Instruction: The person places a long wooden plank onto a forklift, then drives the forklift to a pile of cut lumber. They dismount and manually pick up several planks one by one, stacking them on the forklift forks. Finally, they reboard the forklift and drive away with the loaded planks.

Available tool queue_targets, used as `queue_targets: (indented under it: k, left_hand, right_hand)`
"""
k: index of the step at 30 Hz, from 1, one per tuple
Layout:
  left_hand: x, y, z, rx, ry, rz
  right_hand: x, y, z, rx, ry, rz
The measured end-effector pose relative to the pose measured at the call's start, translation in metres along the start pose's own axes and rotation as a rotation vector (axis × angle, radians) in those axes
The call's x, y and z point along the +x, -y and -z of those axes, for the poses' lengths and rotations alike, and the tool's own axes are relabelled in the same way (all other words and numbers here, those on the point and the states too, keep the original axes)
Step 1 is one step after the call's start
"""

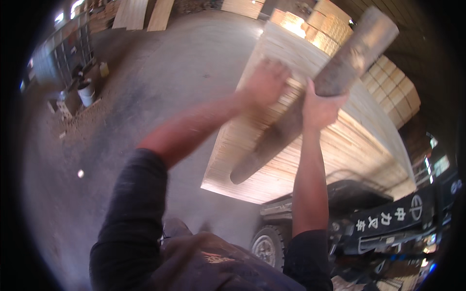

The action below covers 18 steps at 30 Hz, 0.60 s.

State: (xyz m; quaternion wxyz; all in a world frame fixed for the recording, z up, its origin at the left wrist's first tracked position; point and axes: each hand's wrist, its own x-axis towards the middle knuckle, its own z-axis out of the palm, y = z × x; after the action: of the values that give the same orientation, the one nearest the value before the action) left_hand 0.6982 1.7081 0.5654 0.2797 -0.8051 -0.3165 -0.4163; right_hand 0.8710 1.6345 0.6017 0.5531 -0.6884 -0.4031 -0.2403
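- The right hand is wrapped around a long, thick wooden post, gripping it near the middle; the post slants from 1 o'clock down toward the centre of the view.
- The left hand, blurred, lies flat on the stack of pale wood sheets just at 9 o'clock of the post; I cannot tell whether it grips anything.
- The stack rests on a dark forklift at 5 o'clock, above a dusty concrete floor.
- A white bucket stands well apart at 10 o'clock.
- Risk, as I judge it: held one-handed, the heavy post could tip or slide and strike the left hand, or gouge the top sheet.
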Motion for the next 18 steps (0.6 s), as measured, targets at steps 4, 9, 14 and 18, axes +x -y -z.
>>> queue_targets:
  k: [4,9,14,18]
  left_hand:
    - [-0.017,-0.001,-0.016,0.053,-0.215,0.033]
    - [-0.013,0.02,-0.023,0.055,-0.369,0.0]
    - [-0.022,0.024,-0.035,0.014,-0.352,-0.013]
    - [-0.024,0.033,-0.052,-0.138,-0.386,-0.055]
  right_hand:
    - [-0.004,0.009,0.001,-0.013,-0.012,0.005]
    - [-0.065,-0.021,0.055,0.047,0.0,-0.053]
    - [-0.214,-0.075,0.176,-0.007,-0.246,-0.003]
    - [-0.345,-0.057,0.294,0.026,-0.36,-0.27]
